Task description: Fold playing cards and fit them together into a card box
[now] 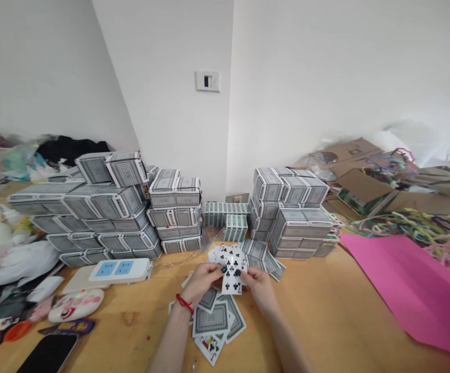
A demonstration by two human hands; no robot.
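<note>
My left hand and my right hand hold a small fan of playing cards face up over the wooden table; the front card shows black clubs. Both hands have their fingers closed on the fan. A red string sits on my left wrist. Under my hands, loose cards lie on the table, most face down with a grey patterned back. More face-down cards lie just beyond the fan.
Stacks of boxed card decks stand at the left, and further boxed deck stacks at the right, against the wall. A power strip, a phone, toys and a pink sheet lie around. Cardboard boxes sit at the far right.
</note>
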